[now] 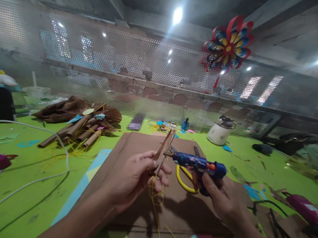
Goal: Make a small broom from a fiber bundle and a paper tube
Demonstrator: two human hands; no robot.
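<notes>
My left hand pinches a narrow folded strip of brown paper, which stands upright from the fingertips. Thin yellow string dangles in a tangle below those fingers. In my right hand is a dark blue glue gun, gripped by its handle and pointing left. Its nozzle is close to the brown strip; whether they touch I cannot tell. Under both hands lies a large brown paper sheet. Scissors with yellow handles rest on it, partly behind the glue gun.
Rolled brown paper pieces with yellow string lie at the left on the green table. A white cable curves nearby. Behind are a blue bottle and a white jug. Paper scraps and a magenta tool lie right.
</notes>
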